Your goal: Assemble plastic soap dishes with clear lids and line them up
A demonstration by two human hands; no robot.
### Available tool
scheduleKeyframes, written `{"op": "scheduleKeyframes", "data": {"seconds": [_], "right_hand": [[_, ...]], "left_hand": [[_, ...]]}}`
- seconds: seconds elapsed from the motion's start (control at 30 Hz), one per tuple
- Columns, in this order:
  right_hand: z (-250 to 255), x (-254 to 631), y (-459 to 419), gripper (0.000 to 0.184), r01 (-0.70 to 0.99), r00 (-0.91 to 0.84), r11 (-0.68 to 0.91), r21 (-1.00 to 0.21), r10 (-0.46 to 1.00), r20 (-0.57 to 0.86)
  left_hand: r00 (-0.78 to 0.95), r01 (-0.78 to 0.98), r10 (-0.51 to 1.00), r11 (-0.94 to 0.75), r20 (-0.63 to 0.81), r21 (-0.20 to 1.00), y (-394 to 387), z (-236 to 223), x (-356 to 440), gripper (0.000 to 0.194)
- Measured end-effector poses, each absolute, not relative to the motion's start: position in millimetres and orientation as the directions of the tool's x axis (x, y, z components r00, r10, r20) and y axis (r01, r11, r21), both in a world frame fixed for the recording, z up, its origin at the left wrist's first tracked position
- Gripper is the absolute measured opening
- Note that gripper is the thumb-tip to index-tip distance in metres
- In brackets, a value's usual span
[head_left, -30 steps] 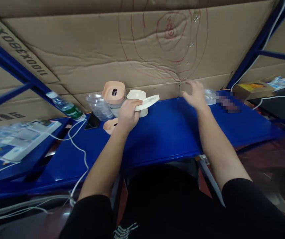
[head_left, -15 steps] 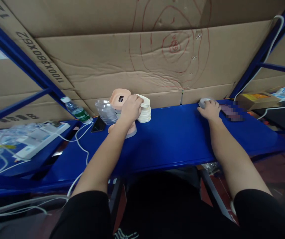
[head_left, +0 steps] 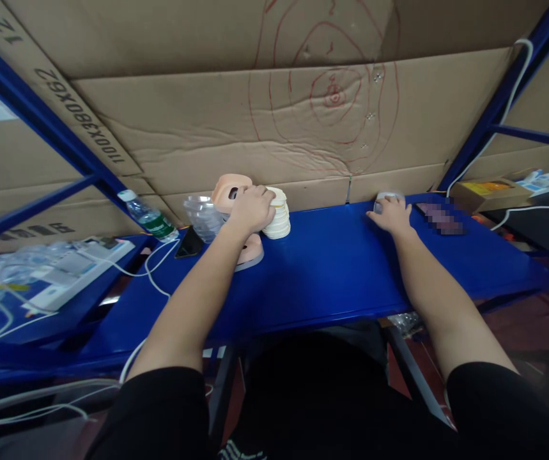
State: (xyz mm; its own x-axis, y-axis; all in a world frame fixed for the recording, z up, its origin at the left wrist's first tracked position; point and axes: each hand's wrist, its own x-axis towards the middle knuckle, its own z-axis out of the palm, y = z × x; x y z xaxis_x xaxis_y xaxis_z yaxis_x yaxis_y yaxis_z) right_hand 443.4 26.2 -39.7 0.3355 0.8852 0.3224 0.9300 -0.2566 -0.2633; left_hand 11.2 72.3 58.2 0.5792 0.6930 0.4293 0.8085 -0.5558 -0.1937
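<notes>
My left hand [head_left: 255, 207] is closed at the upper left edge of a stack of several cream rounded pieces [head_left: 280, 220], its fingertips on the top one. Beside it, a peach-coloured shell with a dark slot [head_left: 229, 190] sits partly behind the hand. Another peach piece with a pale base [head_left: 252, 252] lies on the table under my wrist, partly hidden by my forearm. On the right, my right hand [head_left: 394, 217] is closed over a small clear plastic piece [head_left: 383, 195], whose lower part the fingers cover.
Clear plastic cups [head_left: 201, 214], a water bottle [head_left: 152, 219] and a dark phone-like object [head_left: 188, 243] stand left on the blue table [head_left: 322, 268]. A white cable [head_left: 152, 271] trails near them. At right lies a blurred-out flat object [head_left: 441, 218]. A cardboard wall [head_left: 183, 115] rises behind.
The cream piece in my left hand has gone from tilted to lying about flat on the stack. My right hand has moved slightly left with the clear plastic piece.
</notes>
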Motion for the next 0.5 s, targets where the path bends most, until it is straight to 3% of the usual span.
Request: {"op": "scheduleKeyframes", "data": {"seconds": [0.27, 0.5], "right_hand": [[-42.7, 443.4, 28.1, 0.068, 0.921, 0.353, -0.258, -0.291, 0.870, 0.344], [-46.8, 451.6, 23.9, 0.074, 0.883, 0.442, -0.330, -0.335, 0.823, 0.355]], "left_hand": [[0.551, 0.828, 0.724, -0.535, 0.416, -0.166, 65.9, 59.5, 14.2, 0.047], [0.534, 0.824, 0.686, -0.554, 0.493, -0.122, 73.3, 51.6, 15.4, 0.048]]}}
